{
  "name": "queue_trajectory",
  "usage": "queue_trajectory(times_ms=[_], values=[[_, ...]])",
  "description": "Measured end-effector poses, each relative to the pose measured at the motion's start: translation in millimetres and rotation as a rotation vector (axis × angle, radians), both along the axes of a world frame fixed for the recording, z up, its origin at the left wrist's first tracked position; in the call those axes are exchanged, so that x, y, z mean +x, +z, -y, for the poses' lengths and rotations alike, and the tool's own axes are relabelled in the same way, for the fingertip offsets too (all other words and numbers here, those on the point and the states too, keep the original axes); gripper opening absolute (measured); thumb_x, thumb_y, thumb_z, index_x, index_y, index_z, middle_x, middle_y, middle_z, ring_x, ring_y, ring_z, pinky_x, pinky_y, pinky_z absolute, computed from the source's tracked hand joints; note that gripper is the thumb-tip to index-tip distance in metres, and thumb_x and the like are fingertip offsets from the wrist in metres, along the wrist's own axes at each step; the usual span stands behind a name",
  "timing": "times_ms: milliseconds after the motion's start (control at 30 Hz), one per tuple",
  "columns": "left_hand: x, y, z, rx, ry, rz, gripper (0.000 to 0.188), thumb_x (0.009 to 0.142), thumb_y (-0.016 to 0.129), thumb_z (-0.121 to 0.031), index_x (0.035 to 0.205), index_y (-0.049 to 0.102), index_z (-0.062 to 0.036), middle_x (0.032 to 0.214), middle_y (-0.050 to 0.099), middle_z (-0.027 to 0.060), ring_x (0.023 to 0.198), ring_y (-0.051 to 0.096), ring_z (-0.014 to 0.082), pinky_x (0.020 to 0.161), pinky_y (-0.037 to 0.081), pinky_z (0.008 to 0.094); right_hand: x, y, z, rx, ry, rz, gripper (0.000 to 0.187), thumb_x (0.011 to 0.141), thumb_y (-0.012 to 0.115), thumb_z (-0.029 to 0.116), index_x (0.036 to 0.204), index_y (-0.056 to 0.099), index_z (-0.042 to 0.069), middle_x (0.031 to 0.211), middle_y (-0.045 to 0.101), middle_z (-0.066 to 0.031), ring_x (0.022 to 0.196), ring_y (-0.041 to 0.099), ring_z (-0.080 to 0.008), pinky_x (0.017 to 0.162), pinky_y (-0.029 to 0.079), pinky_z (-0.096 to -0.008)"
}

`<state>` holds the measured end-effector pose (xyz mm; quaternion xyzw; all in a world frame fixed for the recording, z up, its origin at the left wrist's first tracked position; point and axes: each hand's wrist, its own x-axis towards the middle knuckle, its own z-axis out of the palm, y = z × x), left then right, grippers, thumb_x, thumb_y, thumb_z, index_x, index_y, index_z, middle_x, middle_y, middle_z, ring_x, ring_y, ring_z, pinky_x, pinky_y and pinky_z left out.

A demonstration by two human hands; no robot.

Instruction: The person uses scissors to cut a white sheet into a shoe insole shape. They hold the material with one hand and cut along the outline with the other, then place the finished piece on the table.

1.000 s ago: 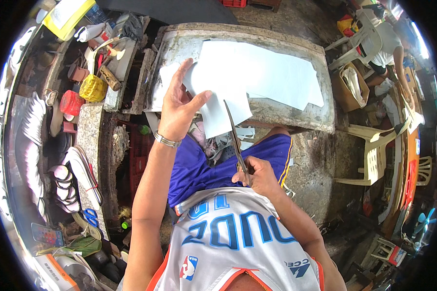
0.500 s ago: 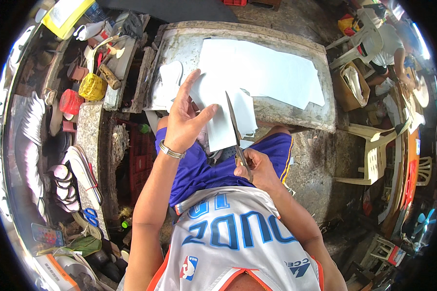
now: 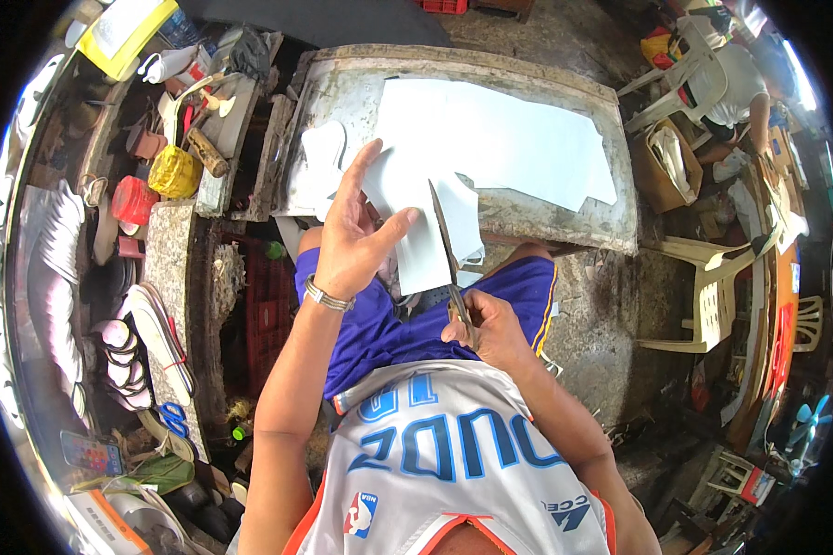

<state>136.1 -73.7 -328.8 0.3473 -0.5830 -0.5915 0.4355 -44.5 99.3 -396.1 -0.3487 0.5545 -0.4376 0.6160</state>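
My left hand (image 3: pixel 354 242), with a metal bracelet at the wrist, grips a piece of white sheet material (image 3: pixel 415 259) between its thumb and fingers. The piece stretches over my lap, its far part lying against the worktable's near side. My right hand (image 3: pixel 491 328) is closed round the handles of long dark scissors (image 3: pixel 445 236), whose blades point away from me along the piece's right side. Whether the blades are fully closed is hard to tell. A larger white sheet (image 3: pixel 500 139) lies beyond on the worktable (image 3: pixel 565 229). White sole-shaped pieces (image 3: pixel 322 148) lie left of it.
On my left, a bench (image 3: pixel 171 245) holds flip-flop soles (image 3: pixel 157 328), blue-handled scissors (image 3: pixel 173 418), a yellow roll (image 3: pixel 175 171) and a red roll (image 3: pixel 135 197). To the right are a cardboard box (image 3: pixel 665 176), a cream plastic chair (image 3: pixel 711 301) and another person (image 3: pixel 740 88).
The white piece and my left hand have shifted slightly toward me. The scissors stay along the piece's right side, nearly unmoved.
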Motion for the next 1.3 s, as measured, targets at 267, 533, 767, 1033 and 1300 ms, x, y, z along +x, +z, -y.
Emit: queue_trajectory(times_ms=[267,533,767,1033,1300], values=[[-3,0,4,-0.015,0.051,-0.044,0.092,0.088,0.080,0.003,0.165,0.031,-0.0007,0.153,0.053,0.0153,0.134,0.057,0.0199,0.110,0.051,0.0357,3,-4,0,0.056,0.023,-0.077,0.030,0.078,0.094,0.007,0.092,0.067,0.004,0.073,0.063,0.0011,0.063,0.056,-0.0071,0.059,0.045,-0.0233],[1,-10,17,0.501,0.113,-0.283,0.074,0.091,0.080,0.001,0.157,0.047,0.0006,0.149,0.059,0.0163,0.131,0.062,0.0210,0.111,0.051,0.0343,-2,-2,-14,0.090,0.067,-0.081,0.047,0.077,0.100,0.036,0.083,0.064,0.006,0.071,0.056,0.0059,0.068,0.048,-0.0038,0.059,0.039,-0.0248],[-7,-23,-1,0.056,0.197,-0.188,0.072,0.092,0.079,0.001,0.157,0.048,0.0016,0.154,0.057,0.0132,0.128,0.063,0.0165,0.106,0.053,0.0309,-1,-11,-11,0.004,0.041,0.002,0.049,0.079,0.098,0.042,0.088,0.064,0.007,0.076,0.055,0.0063,0.069,0.046,-0.0040,0.060,0.037,-0.0242],[-6,-19,-16,-0.053,0.218,-0.042,0.079,0.094,0.080,-0.002,0.162,0.040,-0.0009,0.151,0.056,0.0113,0.123,0.064,0.0153,0.105,0.054,0.0302,3,-14,-1,-0.039,0.018,-0.025,0.051,0.079,0.098,0.044,0.089,0.065,0.007,0.078,0.054,0.0067,0.072,0.046,-0.0047,0.062,0.037,-0.0246],[-7,-13,-18,-0.043,0.185,-0.116,0.092,0.093,0.080,0.001,0.168,0.027,-0.0030,0.147,0.055,0.0112,0.126,0.062,0.0165,0.107,0.054,0.0330,3,-10,-1,-0.015,0.014,-0.024,0.046,0.078,0.099,0.036,0.090,0.066,0.006,0.078,0.056,0.0061,0.073,0.048,-0.0049,0.063,0.039,-0.0251]])
